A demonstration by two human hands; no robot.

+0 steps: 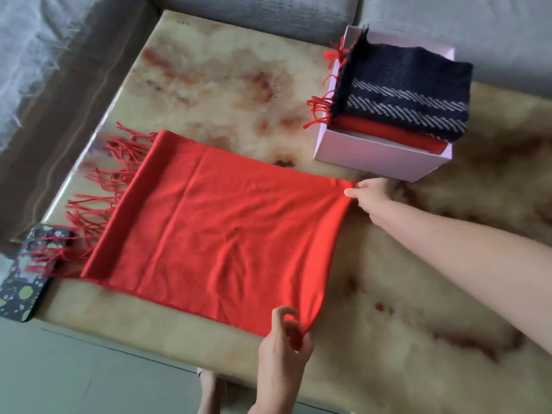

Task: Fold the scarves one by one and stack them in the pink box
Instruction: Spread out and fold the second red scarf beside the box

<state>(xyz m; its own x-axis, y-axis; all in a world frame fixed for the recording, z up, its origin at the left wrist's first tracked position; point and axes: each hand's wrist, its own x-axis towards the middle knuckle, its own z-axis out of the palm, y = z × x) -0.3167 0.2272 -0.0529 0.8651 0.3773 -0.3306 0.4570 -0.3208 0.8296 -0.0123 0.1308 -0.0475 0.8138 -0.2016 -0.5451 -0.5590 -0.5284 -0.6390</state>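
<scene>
Nearest to me, my left hand point(283, 339) is pinching the near right corner of the red scarf point(215, 222), with thumb and curled fingers closing on a small bunch of cloth close to the table's front edge. Working across from the left: a dark patterned case point(21, 282) is lying at the near left corner of the marbled table point(209, 85), and the scarf's fringe point(98, 204) is trailing over the case's top. The red scarf is lying spread flat across the middle of the table, lightly creased, fringed end to the left, its right edge running between my two hands. My right hand point(369, 192) is reaching in from the right and nipping the far right corner between thumb and fingertips, the other fingers curling under. Just beyond that hand, the pink box point(373, 156) is sitting on the table's far right side, lid off. A folded red scarf point(388, 132) is lying inside it, with a navy striped scarf point(412, 94) resting on top and overhanging the rim. Red tassels point(319, 109) are hanging over the box's left wall. A grey sofa point(268, 13) is wrapping around the table's far sides.
</scene>
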